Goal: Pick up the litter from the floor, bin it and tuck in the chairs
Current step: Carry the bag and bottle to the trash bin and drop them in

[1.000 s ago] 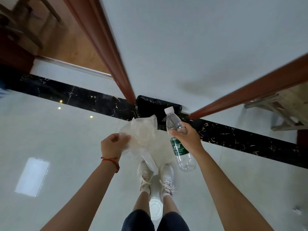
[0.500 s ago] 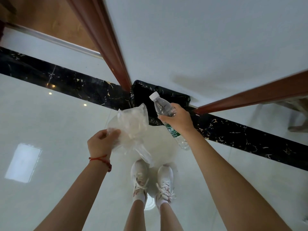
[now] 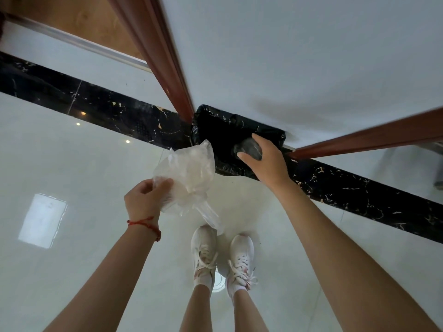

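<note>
A bin lined with a black bag stands on the floor against the white wall, between two red-brown door frames. My right hand is over its mouth, fingers closed on the base of a clear plastic bottle that points down into the bin; most of the bottle is hidden inside. My left hand, with a red string on the wrist, grips a crumpled clear plastic bag just in front of the bin's near rim.
My feet in white trainers stand on the glossy pale tile floor just short of the bin. A black marble strip runs along the wall base. Chair legs show at the far right edge.
My right hand moved forward and turned the bottle from upright beside the bin to neck-down inside it. My left hand with the plastic bag came closer to the bin.
</note>
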The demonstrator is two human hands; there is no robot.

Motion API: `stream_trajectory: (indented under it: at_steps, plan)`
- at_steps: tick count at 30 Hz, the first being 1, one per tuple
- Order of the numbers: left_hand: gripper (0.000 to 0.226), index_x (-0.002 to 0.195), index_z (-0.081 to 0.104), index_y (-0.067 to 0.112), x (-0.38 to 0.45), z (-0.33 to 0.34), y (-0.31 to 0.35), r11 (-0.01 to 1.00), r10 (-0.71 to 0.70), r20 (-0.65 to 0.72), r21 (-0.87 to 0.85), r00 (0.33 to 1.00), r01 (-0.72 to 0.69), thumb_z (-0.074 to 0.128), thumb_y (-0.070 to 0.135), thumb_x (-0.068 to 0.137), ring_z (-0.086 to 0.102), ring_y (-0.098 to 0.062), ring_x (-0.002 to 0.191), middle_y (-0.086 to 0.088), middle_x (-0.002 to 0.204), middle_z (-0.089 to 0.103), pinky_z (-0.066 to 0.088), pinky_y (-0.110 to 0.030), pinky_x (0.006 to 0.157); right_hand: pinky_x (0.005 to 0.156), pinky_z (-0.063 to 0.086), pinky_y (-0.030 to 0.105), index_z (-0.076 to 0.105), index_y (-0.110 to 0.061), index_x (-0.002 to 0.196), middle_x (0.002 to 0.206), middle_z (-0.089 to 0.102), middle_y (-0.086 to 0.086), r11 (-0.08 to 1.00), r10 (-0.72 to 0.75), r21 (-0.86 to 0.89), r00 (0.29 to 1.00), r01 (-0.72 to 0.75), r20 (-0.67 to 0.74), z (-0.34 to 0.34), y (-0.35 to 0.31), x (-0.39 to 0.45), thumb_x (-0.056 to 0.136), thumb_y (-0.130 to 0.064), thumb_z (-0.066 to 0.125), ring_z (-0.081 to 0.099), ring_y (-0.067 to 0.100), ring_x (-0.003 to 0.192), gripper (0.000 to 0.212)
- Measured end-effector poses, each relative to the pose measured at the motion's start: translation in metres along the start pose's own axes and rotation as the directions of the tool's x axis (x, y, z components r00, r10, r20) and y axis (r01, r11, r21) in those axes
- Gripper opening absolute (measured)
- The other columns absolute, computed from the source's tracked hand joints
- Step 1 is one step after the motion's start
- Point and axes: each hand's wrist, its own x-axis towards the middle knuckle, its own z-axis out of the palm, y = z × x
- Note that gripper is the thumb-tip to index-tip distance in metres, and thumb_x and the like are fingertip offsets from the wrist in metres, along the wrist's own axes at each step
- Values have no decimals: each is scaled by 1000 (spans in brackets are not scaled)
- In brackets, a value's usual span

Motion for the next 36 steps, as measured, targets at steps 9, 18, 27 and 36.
stream_trajectory:
  at_steps: [9,18,27,36]
  plan:
    - [16,59,62,16,-9,35,8,999,26,47,17,999,-27,72,16,72,49,-12,59,1,59,54,46,-25,60,106,32,39,43,-9,134,138,47,15,911,-111,-403,993,89,-31,8,31,-92,91,-34,50,40,28,130,50]
    - [10,71,62,12,-2,86,21,990,-95,116,-89,989,106,70,15,77,58,-16,61,-2,65,60,54,-29,67,110,24,35,37,-14,137,145,39,9,922,6,-385,998,-28,-58,3,52,-99,92,-38,45,31,23,136,52]
    - [23,104,62,7,4,85,17,995,-93,211,41,973,87,59,21,85,60,-20,92,0,87,62,53,-35,81,109,24,36,37,-12,138,144,40,10,941,50,-329,995,-77,-90,1,53,-96,92,-37,48,31,23,135,53]
    - [31,117,58,10,-41,38,10,667,349,393,533,851,-520,52,25,90,54,-24,114,-9,122,61,39,-32,96,110,24,38,36,-12,138,146,37,13,920,30,-391,999,-42,-38,-18,34,-123,92,-40,44,30,26,136,54]
